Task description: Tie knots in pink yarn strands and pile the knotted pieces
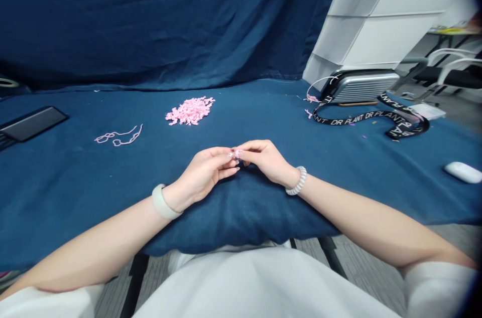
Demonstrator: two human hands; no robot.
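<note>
My left hand (206, 170) and my right hand (263, 158) meet over the blue cloth near the table's front. Thumb and forefinger of each are pinched together, tips touching or almost touching the other hand's. Whatever sits between the fingertips is too small and too covered to make out. Beyond my hands lies a heap of small pink pieces (190, 111), perhaps knotted bits of yarn. Left of that heap, a loose pink string (120, 135) rests in a wavy line on the cloth.
A dark flat device (35, 122) lies at the left. On the right are a black lettered lanyard (352, 120), a silver ribbed case (365, 87), a few pink scraps (312, 99) and a white mouse (464, 171). Blue cloth (169, 17) hangs behind the table.
</note>
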